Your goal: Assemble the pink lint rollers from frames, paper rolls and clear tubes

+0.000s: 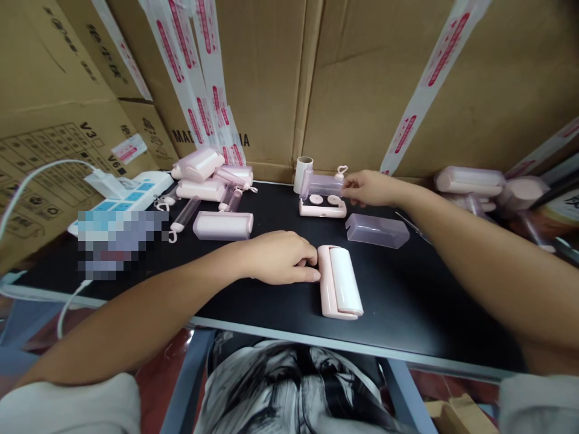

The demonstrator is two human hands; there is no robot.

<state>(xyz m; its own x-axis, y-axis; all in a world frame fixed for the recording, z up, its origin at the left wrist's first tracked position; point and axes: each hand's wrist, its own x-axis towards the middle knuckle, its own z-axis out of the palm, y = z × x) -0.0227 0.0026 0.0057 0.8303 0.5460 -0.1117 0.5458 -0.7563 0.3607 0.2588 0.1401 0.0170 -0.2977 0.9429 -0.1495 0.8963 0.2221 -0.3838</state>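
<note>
A pale pink lint roller [326, 283] with a white sticky roll [346, 280] lies near the table's front edge. My left hand [287, 259] rests at its left side, fingers loosely bent and apart, fingertips at the pink casing. Further back, my right hand [366, 187] reaches in with curled fingers beside a small pink heart-shaped loop [342, 170]; what lies between its fingertips is hidden. Below that loop are a translucent lilac tube-like part [322, 184], a pink casing half [322, 210] and two round pink discs [316, 199]. A translucent lilac cover [377, 230] lies to their right.
Several lint rollers [200, 190] are piled at the back left, near a white power strip [131, 193] with a cable. More rollers [469, 181] sit at the right. A cardboard tube [303, 173] stands against taped cardboard boxes [257, 78]. The table [416, 307] is black.
</note>
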